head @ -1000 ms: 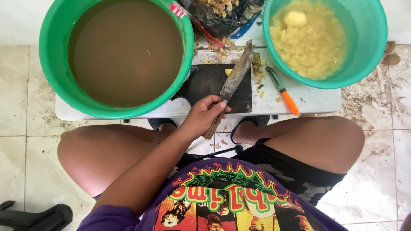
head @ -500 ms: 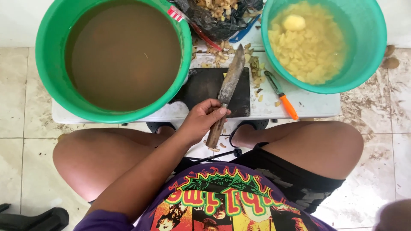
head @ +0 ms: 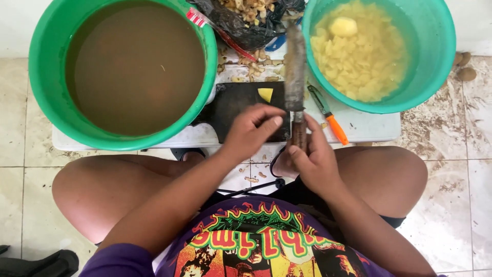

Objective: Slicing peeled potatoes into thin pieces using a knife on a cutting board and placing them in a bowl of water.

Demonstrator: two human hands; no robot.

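Observation:
My right hand [head: 313,160] grips the wooden handle of a large knife [head: 295,72], whose worn blade points away from me over a black cutting board [head: 236,105]. My left hand [head: 251,131] rests on the near edge of that board, fingers loosely spread and holding nothing. A small yellow potato piece [head: 265,94] lies on the board just left of the blade.
A green basin of brown water [head: 128,66] stands at the left on a low white table [head: 374,128]. A teal basin [head: 379,51] with cut potato pieces in water stands at the right. An orange-handled peeler [head: 329,116] lies beside the board. A black bag of peelings [head: 251,20] is behind.
The knife passed from my left hand to my right hand and now points straight away. My left hand let go and moved onto the board.

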